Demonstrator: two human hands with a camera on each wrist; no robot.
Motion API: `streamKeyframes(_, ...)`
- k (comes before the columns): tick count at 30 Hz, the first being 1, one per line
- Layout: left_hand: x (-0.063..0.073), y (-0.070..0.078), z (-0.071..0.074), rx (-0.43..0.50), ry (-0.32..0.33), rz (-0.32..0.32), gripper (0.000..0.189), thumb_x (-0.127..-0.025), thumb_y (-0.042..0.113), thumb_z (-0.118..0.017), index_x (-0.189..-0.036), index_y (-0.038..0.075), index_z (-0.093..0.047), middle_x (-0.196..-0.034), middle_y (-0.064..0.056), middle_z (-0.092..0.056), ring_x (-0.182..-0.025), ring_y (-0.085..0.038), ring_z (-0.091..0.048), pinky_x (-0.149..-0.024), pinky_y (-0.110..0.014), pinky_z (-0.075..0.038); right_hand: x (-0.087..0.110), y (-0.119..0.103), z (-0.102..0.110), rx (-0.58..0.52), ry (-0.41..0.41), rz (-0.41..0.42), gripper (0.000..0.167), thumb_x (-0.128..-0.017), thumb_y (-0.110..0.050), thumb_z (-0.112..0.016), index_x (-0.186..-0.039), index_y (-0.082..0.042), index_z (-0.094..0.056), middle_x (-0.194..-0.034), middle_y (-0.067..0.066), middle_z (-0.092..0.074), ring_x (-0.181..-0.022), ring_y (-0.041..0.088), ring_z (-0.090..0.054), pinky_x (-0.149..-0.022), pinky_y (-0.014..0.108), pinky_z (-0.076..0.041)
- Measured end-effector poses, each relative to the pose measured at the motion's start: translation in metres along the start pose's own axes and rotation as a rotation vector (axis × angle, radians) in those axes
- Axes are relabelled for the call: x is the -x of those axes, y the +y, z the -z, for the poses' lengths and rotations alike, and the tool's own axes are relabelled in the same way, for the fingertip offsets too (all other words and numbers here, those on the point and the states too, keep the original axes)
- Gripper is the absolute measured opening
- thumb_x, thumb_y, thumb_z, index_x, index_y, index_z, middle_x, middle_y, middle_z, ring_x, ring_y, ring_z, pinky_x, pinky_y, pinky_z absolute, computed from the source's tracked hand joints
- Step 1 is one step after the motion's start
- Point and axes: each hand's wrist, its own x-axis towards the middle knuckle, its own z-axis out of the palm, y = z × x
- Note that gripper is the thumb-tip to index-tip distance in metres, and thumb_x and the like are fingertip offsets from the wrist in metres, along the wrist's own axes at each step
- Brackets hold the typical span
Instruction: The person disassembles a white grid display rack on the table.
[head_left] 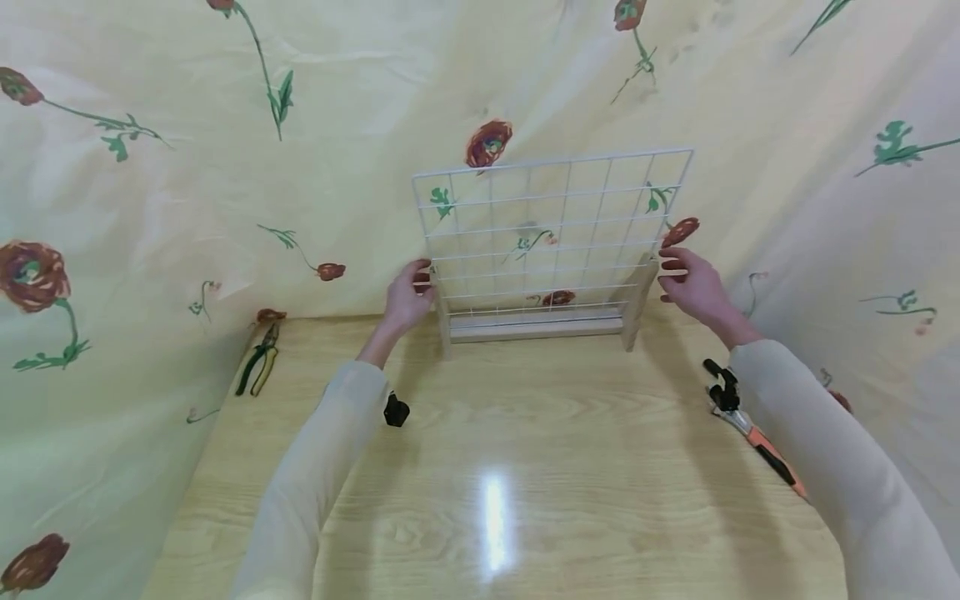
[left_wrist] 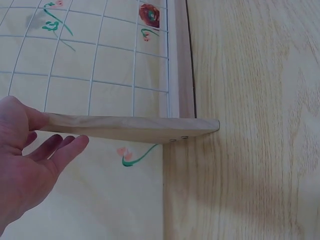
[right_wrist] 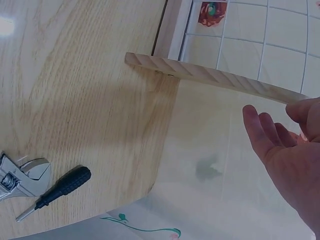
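Pale sleeves (head_left: pixel 300 483) end in hands (head_left: pixel 408 298) (head_left: pixel 696 289) pinching light-wood uprights (head_left: pixel 442 321) (head_left: pixel 639 302) flanking a white wire grid (head_left: pixel 562 225)

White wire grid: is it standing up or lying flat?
Standing up. In the head view, the wire grid rises above two wooden side pieces whose lower ends meet the table. Any lean is hard to judge.

Shows white on the wire rack (head_left: pixel 553 252). Behind it, scatters red and green flowers over cream cloth (head_left: pixel 360 167); beneath it, wears wavy tan grain on the tabletop (head_left: pixel 420 508); left of it, pairs black with yellow on the pliers handles (head_left: pixel 265 372); right, orange with black on the wrench handle (head_left: pixel 776 463).
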Motion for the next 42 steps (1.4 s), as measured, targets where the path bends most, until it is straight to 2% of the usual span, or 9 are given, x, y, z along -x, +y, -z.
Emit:
streamKeyframes(4, -0.005, 0.006, -0.001, -0.006, -0.01, -0.007, 0.055, -0.09, -0.009, -0.058, -0.143, -0.001, -0.047, -0.124, -0.029, -0.059, -0.112, -0.041, -0.061, -0.093, -0.042, -0.056, -0.006, -0.004, 0.005, -0.005, -0.004, -0.01, 0.053, -0.099, 0.006, -0.046, -0.148, 0.011, -0.03, -0.136, 0.041, -0.04, -0.105, 0.034, -0.059, -0.07, 0.022, -0.06)
streamKeyframes(7, -0.008, 0.009, -0.002, -0.011, -0.02, -0.006, 0.054, -0.089, -0.011, -0.056, -0.142, -0.002, -0.047, -0.123, -0.029, -0.059, -0.111, -0.041, -0.061, -0.092, -0.042, -0.056, -0.009, -0.006, 0.006, -0.028, -0.03, -0.033, 0.054, -0.099, 0.005, -0.045, -0.15, 0.01, -0.026, -0.139, 0.041, -0.037, -0.109, 0.037, -0.057, -0.07, 0.024, -0.06)
streamKeyframes(11, -0.008, 0.01, -0.004, -0.002, -0.029, -0.001, 0.053, -0.09, -0.011, -0.055, -0.142, -0.003, -0.046, -0.123, -0.03, -0.058, -0.112, -0.042, -0.06, -0.092, -0.042, -0.056, -0.01, -0.007, 0.004, -0.072, -0.052, -0.038, 0.057, -0.099, 0.007, -0.044, -0.151, 0.01, -0.023, -0.142, 0.041, -0.033, -0.12, 0.057, -0.045, -0.069, 0.026, -0.061)
streamKeyframes(18, -0.004, 0.005, -0.005, 0.013, -0.033, 0.018, 0.053, -0.09, -0.013, -0.055, -0.141, -0.004, -0.047, -0.126, -0.029, -0.057, -0.113, -0.042, -0.06, -0.092, -0.041, -0.056, -0.012, -0.004, 0.001, -0.066, -0.085, -0.034, 0.058, -0.098, 0.008, -0.046, -0.152, 0.009, -0.022, -0.14, 0.044, -0.033, -0.121, 0.058, -0.043, -0.07, 0.031, -0.062)
streamKeyframes(23, -0.003, -0.002, -0.006, -0.008, -0.032, 0.003, 0.051, -0.09, -0.014, -0.055, -0.139, -0.006, -0.047, -0.126, -0.03, -0.058, -0.113, -0.043, -0.061, -0.092, -0.04, -0.056, -0.016, 0.0, -0.003, -0.059, -0.104, -0.01, 0.057, -0.096, 0.012, -0.045, -0.149, 0.011, -0.025, -0.134, 0.045, -0.038, -0.117, 0.056, -0.046, -0.068, 0.033, -0.062)
streamKeyframes(31, -0.004, -0.006, -0.005, -0.032, -0.046, 0.014, 0.055, -0.088, -0.016, -0.055, -0.14, -0.002, -0.045, -0.125, -0.029, -0.058, -0.112, -0.041, -0.061, -0.089, -0.039, -0.058, -0.016, 0.002, -0.005, -0.064, -0.126, -0.006, 0.057, -0.096, 0.012, -0.046, -0.149, 0.011, -0.024, -0.131, 0.044, -0.04, -0.115, 0.054, -0.046, -0.073, 0.037, -0.062)
streamKeyframes(37, -0.005, -0.007, -0.005, -0.064, -0.044, -0.007, 0.055, -0.089, -0.017, -0.055, -0.14, -0.001, -0.044, -0.125, -0.029, -0.058, -0.111, -0.041, -0.061, -0.09, -0.041, -0.057, -0.015, 0.001, -0.007, -0.063, -0.117, 0.02, 0.054, -0.095, 0.013, -0.046, -0.146, 0.011, -0.028, -0.128, 0.044, -0.042, -0.114, 0.055, -0.047, -0.069, 0.028, -0.061)
streamKeyframes(42, -0.006, -0.009, -0.006, -0.089, -0.038, -0.032, 0.055, -0.088, -0.018, -0.055, -0.139, -0.001, -0.045, -0.123, -0.028, -0.059, -0.109, -0.041, -0.063, -0.09, -0.041, -0.057, -0.014, 0.001, -0.007, -0.02, -0.109, 0.038, 0.052, -0.095, 0.012, -0.048, -0.144, 0.012, -0.03, -0.126, 0.044, -0.045, -0.112, 0.053, -0.049, -0.065, 0.018, -0.058)
